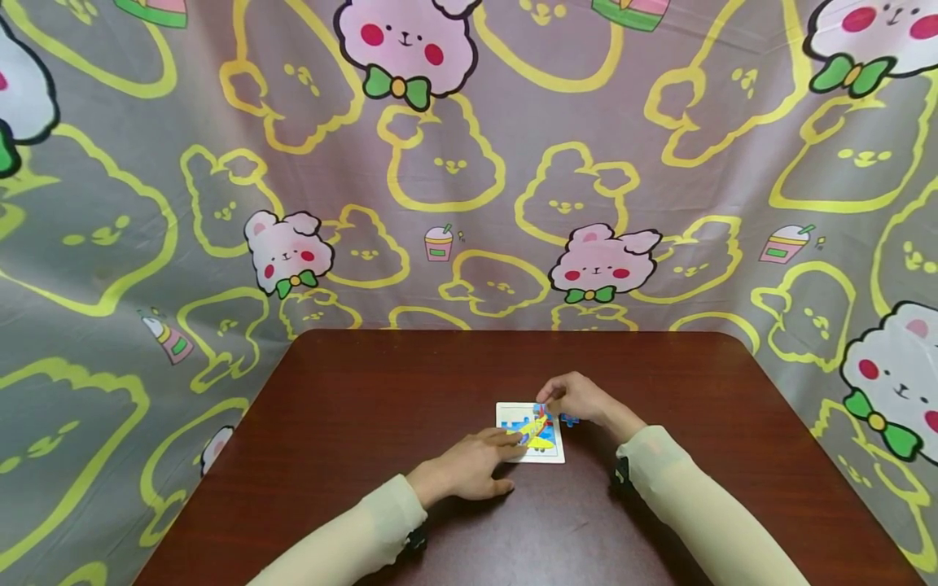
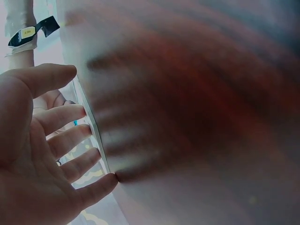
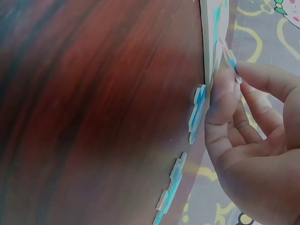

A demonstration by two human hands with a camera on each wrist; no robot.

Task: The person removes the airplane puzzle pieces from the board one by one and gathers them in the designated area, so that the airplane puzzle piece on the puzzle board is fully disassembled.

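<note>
1. Live at the far right corner of the puzzle board (image 1: 559, 452): pinching a jigsaw piece (image 3: 231, 60) up off the bench (image 1: 396, 391), with the grip of the right hand (image 1: 580, 399) clamped on it between thumb and fingertips.
2. Over on the near left part of the puzzle board, the left hand (image 1: 472, 465), grip apart and holding nothing, with fingers laid out flat towards the yellow airplane picture (image 1: 534, 428). Looks like a steadying touch!
3. Now for the delicate bit. Probably best to line up the tabs with the gap at the puzzle board's far right corner first, then lower the piece level, not edge first.
4. Seems wise to press only once properly seated; a forced tab could lift neighbouring pieces out of the puzzle board.
5. Worth holding the puzzle board firm from the left meanwhile, clear of the gap. Impossible to tell from here about contact between piece and puzzle board.
6. And on to the count! One puzzle board, one airplane picture on it, one piece in the right grip.
7. Just right of the puzzle board, at least two loose pieces: a nearer-lying blue one (image 3: 197, 114) and a farther-off one (image 3: 170, 185), possibly more beneath the right hand.
8. Around the puzzle board, two hands, one bench.
</note>
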